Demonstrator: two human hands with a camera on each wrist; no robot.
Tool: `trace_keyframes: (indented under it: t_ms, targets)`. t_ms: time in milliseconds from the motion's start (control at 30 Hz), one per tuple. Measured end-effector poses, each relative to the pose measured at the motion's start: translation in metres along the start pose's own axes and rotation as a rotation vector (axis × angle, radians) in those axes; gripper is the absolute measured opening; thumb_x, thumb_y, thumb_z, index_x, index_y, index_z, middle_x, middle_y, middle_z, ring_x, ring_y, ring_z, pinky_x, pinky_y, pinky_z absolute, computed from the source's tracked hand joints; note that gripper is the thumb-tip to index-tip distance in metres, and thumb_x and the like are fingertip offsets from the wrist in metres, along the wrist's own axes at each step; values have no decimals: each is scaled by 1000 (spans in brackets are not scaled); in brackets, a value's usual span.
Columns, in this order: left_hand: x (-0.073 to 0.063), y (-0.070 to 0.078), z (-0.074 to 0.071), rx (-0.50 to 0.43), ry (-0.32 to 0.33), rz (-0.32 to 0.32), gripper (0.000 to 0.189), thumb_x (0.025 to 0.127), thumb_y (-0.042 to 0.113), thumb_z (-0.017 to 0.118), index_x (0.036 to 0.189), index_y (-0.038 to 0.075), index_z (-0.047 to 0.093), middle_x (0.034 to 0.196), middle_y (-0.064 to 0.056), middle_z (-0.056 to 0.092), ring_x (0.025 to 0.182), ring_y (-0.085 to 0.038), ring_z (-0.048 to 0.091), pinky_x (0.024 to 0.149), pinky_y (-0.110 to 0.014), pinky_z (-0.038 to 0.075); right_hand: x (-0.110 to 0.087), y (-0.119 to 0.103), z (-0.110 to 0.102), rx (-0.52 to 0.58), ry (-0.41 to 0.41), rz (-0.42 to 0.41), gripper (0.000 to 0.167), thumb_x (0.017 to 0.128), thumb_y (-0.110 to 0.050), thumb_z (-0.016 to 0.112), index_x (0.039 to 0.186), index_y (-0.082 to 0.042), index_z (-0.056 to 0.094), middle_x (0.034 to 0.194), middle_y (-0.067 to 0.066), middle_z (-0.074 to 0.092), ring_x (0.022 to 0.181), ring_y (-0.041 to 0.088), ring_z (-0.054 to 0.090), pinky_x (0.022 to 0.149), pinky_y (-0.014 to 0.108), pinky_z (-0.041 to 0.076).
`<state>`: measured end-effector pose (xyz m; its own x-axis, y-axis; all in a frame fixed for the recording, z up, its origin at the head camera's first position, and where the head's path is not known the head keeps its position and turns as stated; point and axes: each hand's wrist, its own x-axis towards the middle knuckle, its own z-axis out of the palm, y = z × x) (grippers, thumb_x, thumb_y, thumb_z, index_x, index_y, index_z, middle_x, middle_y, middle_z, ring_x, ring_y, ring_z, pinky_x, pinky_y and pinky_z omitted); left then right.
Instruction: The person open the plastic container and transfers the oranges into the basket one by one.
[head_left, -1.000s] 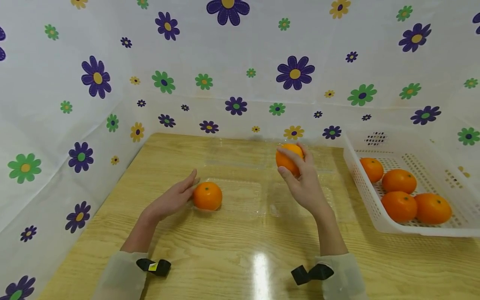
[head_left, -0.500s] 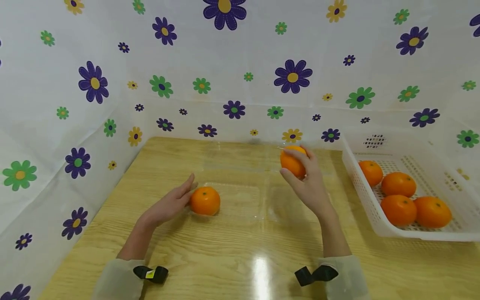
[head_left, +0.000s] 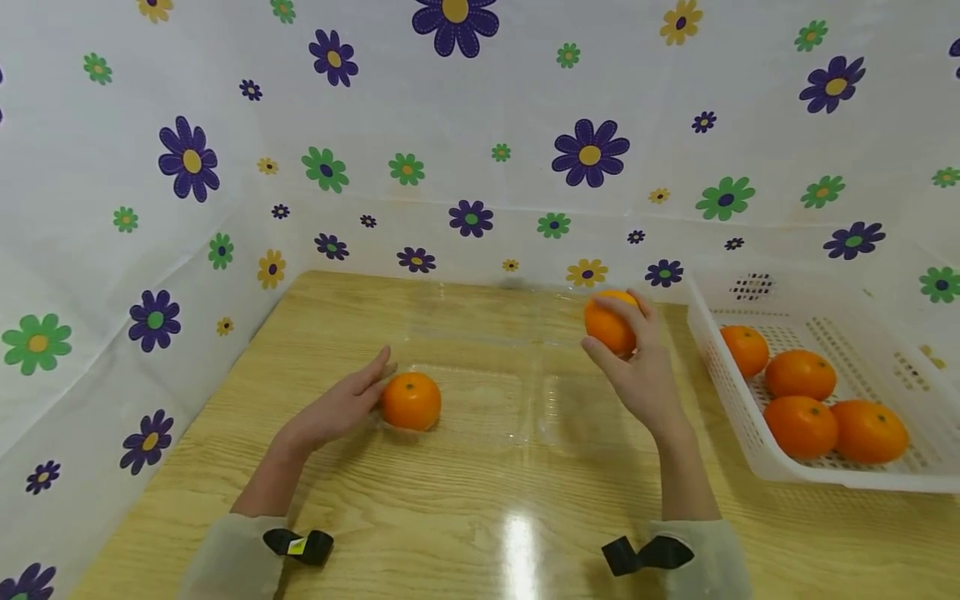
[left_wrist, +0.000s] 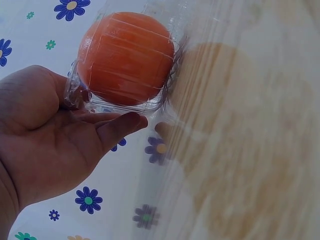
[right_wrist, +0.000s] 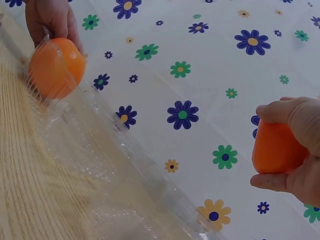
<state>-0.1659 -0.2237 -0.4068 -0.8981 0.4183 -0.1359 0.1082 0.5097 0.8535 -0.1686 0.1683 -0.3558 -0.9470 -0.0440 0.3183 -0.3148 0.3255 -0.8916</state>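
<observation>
My right hand (head_left: pixel 637 358) grips an orange (head_left: pixel 611 323) between thumb and fingers, above the back right part of a clear plastic container (head_left: pixel 480 379). In the right wrist view that orange (right_wrist: pixel 277 147) is partly covered by the fingers. My left hand (head_left: pixel 341 408) rests at the container's left edge, its extended fingers beside a second orange (head_left: pixel 411 401) that sits in the front left compartment. In the left wrist view this orange (left_wrist: pixel 127 57) shows behind the ribbed clear wall, and the left hand (left_wrist: pixel 60 130) touches the container's side.
A white perforated plastic basket (head_left: pixel 738 437) with several oranges (head_left: pixel 800 374) stands on the right of the wooden table (head_left: pixel 420 517). A white flower-print cloth (head_left: pixel 360 108) hangs behind and along the left side.
My right hand has moved to the right with its orange. The left hand and the orange beside it stay nearly in place; the head view has shifted slightly.
</observation>
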Motion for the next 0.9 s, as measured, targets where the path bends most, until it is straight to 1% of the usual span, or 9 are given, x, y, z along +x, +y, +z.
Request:
trace_keyframes:
  t_ms: [100,200,267,333,467,600,733,833,900]
  targets:
    - [1,0,1,-10,-6,11,57,110,15,30,158,2,4,160,-29,19,149,-43,12,114,-57,23,-2,-5,-7,-1,53,4,46,94,-11,68,139,-13,54,159,8,20,130,33,42,98,50,49]
    - [2,0,2,-5,-5,14,56,110,14,30,158,2,4,159,-28,21,149,-43,12,114,-57,22,-3,-8,-11,3,107,-20,47,94,-9,67,139,-13,55,156,8,25,126,29,44,93,36,51]
    - [1,0,2,5,3,9,56,110,14,30,158,2,4,159,-28,22,149,-43,13,114,-57,22,-3,-9,-13,13,127,-46,47,94,-8,67,138,-13,55,152,7,30,123,26,45,89,27,51]
    - [1,0,1,12,8,7,56,110,13,29,158,1,4,159,-29,22,148,-43,14,114,-58,22,-5,-10,-14,25,134,-79,47,93,-6,67,139,-12,55,149,7,35,121,23,45,88,21,49]
    - [1,0,-1,8,9,7,56,110,13,29,158,0,4,159,-29,21,148,-43,13,115,-57,21,-11,-13,-23,28,133,-113,50,94,-4,65,142,-12,52,149,4,38,119,18,44,88,17,48]
    - [1,0,-1,9,8,8,56,110,13,29,158,0,4,159,-29,21,148,-43,14,115,-57,21,-15,-15,-37,-25,131,-103,50,98,-7,61,145,-16,49,151,2,35,118,14,43,89,13,45]
    - [1,-2,-1,2,1,9,56,110,14,29,158,1,3,159,-29,20,148,-43,16,114,-57,23,-17,-15,-49,-93,133,-115,47,99,-8,59,145,-15,51,150,4,37,118,13,44,91,10,44]
    - [1,-3,-1,-6,-2,5,57,110,14,29,158,1,2,159,-29,20,148,-43,16,113,-57,25,-18,-14,-57,-168,128,-121,45,99,-11,60,144,-15,53,151,6,35,119,17,44,90,9,42]
    - [0,-2,-1,-6,0,1,57,110,15,29,158,1,2,159,-29,20,148,-43,16,114,-57,24,-19,-14,-62,-215,114,-109,45,100,-14,60,144,-15,53,154,8,30,122,24,44,88,8,42]
